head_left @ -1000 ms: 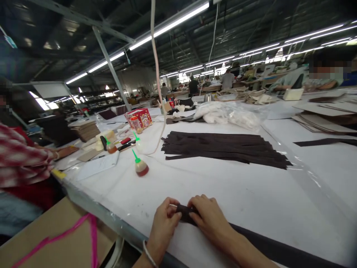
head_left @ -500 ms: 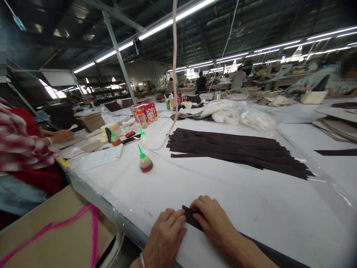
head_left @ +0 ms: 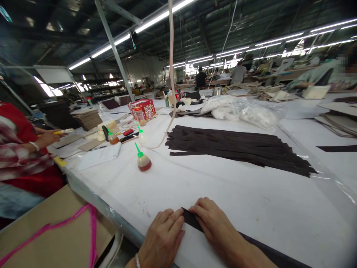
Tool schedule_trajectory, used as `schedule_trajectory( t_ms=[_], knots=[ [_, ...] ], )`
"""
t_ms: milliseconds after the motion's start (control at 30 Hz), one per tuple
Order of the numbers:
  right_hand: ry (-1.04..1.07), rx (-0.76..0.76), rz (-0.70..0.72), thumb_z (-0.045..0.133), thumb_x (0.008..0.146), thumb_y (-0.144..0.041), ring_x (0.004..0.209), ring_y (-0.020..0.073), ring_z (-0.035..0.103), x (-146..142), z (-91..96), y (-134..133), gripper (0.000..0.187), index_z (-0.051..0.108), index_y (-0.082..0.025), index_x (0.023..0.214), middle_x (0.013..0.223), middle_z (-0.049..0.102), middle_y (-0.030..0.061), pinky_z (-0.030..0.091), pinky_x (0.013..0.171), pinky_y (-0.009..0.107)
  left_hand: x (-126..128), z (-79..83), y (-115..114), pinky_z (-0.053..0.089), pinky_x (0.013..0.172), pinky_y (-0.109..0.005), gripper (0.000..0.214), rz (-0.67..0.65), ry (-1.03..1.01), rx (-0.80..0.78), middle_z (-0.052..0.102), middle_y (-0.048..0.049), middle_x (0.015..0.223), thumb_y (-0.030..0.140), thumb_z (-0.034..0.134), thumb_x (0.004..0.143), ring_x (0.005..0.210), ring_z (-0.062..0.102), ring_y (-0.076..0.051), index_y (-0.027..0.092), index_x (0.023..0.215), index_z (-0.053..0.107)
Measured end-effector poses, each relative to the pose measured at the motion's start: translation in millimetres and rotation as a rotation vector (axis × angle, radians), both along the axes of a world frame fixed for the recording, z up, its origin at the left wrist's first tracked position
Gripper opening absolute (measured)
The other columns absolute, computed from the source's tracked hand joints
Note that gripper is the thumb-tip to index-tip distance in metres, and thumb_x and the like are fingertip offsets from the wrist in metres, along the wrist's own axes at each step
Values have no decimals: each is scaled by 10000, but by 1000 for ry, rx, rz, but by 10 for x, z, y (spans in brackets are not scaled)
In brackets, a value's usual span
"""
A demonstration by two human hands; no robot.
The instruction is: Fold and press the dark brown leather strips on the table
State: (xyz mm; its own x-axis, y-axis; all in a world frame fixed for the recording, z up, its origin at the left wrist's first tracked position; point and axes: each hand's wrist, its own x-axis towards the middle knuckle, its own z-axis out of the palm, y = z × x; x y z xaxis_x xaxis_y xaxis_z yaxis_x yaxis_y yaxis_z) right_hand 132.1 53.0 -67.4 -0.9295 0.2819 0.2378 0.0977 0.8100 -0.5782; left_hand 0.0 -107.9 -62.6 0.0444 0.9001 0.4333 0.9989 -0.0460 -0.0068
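A long dark brown strip (head_left: 191,219) lies on the white-covered table, running from between my hands toward the lower right. My left hand (head_left: 165,236) has its fingers together, the fingertips pressed on the strip's far end. Just right of it, my right hand (head_left: 214,225) pinches the edge of the strip, thumb and fingers bent over it. Part of the strip is hidden under my right hand and forearm. Beyond my hands lies a spread pile of similar dark strips (head_left: 237,147).
Green-nozzled squeeze bottles, such as the nearest bottle (head_left: 144,163), stand left of the pile. Behind are a red patterned box (head_left: 147,108) and clear plastic bags (head_left: 242,109). A hose (head_left: 171,56) hangs down to the table. A co-worker in red (head_left: 26,149) stands at left.
My right fingers have closed in on the strip's edge, the thumb now tucked lower. My left hand stays at the strip's end. The view has shifted slightly.
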Motion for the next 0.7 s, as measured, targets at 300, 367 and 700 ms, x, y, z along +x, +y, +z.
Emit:
schedule_trajectory(
  t_ms=[300, 367, 700],
  knots=[
    [20, 177, 47, 560, 863, -6, 836, 195, 472, 70, -40, -47, 249, 621, -187, 1024, 914, 557, 29, 370, 770, 335, -6, 27, -5, 539, 798, -400, 268, -15, 8, 22, 644, -87, 1198, 134, 441, 908, 975, 582, -257, 123, 1133, 587],
    [4, 244, 68, 576, 849, 1, 833, 194, 468, 81, -58, -50, 256, 607, -171, 1036, 933, 560, 29, 354, 770, 342, -8, 31, -5, 540, 802, -397, 269, -17, -2, 23, 647, -83, 1192, 127, 449, 903, 979, 579, -255, 126, 1133, 589],
    [-48, 385, 137, 541, 867, -81, 882, 197, 459, 53, -9, -15, 447, 464, -203, 1290, 1018, 563, 28, 289, 769, 362, -72, 56, -69, 545, 854, -402, 261, 88, -168, -52, 582, -109, 1197, 174, 492, 901, 1041, 571, -239, 206, 1135, 601]
  ],
)
